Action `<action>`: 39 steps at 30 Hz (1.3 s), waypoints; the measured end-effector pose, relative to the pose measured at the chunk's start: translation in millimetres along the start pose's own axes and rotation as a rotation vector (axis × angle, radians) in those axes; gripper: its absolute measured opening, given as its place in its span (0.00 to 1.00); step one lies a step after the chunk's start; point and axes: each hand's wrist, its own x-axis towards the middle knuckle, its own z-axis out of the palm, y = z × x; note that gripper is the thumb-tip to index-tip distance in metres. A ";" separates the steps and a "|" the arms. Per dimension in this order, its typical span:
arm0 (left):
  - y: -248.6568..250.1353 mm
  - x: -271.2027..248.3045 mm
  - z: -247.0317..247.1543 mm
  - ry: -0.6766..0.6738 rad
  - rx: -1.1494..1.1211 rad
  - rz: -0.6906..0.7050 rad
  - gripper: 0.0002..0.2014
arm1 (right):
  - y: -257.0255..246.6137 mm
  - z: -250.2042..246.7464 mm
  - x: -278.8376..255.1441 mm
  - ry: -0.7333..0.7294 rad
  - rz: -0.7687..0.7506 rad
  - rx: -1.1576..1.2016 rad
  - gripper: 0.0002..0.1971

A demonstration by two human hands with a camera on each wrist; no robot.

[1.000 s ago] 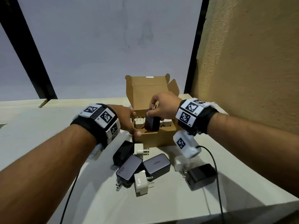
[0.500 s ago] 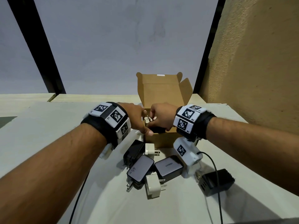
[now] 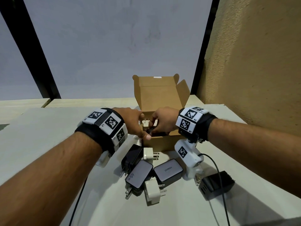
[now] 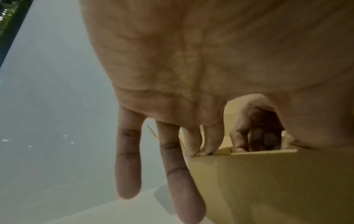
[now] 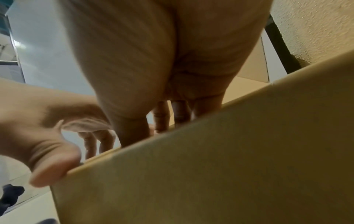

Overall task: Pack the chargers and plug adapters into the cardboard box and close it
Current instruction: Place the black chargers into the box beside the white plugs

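— Where's the cardboard box [image 3: 160, 142]?
— Toward the table's far right corner, lid upright, a dark charger [image 3: 150, 130] inside.
— And the rest?
— Black chargers [image 3: 139, 174] and white plug adapters [image 3: 152, 192] lie clustered just before it, toward the near edge.

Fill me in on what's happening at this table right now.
A person is packing chargers into a small cardboard box whose lid stands open. The left hand steadies the box at its near left corner, thumb on the front wall. The right hand reaches inside, fingers curled around a dark charger it is setting down next to a white adapter already in the box. Several black chargers, such as the one marked 65W, and white plug adapters wait on the table.
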 end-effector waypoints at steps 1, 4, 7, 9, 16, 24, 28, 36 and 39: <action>-0.1 -0.2 0.1 -0.004 0.001 -0.003 0.47 | 0.4 -0.7 -1.0 0.000 0.001 0.001 0.09; -0.1 0.7 0.4 -0.016 -0.008 -0.008 0.46 | 7.0 -4.7 -5.2 -0.033 0.059 0.120 0.08; 0.0 1.9 1.1 -0.019 -0.015 -0.011 0.47 | 12.0 -3.1 -10.2 -0.068 0.084 0.058 0.12; 0.4 3.3 0.7 -0.027 -0.008 -0.013 0.47 | 11.2 0.3 -12.2 -0.060 0.058 -0.005 0.17; 0.6 4.9 1.0 -0.039 0.000 -0.007 0.48 | -1.0 4.6 -6.3 -0.076 0.006 -0.009 0.18; 2.4 3.4 -1.0 -0.032 -0.001 0.001 0.47 | -4.0 3.6 -3.5 -0.081 0.006 -0.090 0.19; 2.9 2.0 -1.3 -0.023 0.005 -0.003 0.45 | -0.9 -1.9 -17.4 -0.003 -0.014 -0.089 0.20; 6.6 1.4 -3.4 -0.052 0.000 0.000 0.35 | 10.8 -7.5 -78.6 0.024 -0.242 0.071 0.08; 7.6 2.3 -2.8 -0.050 0.018 -0.016 0.29 | 14.6 3.7 -92.8 -0.126 -0.276 -0.059 0.17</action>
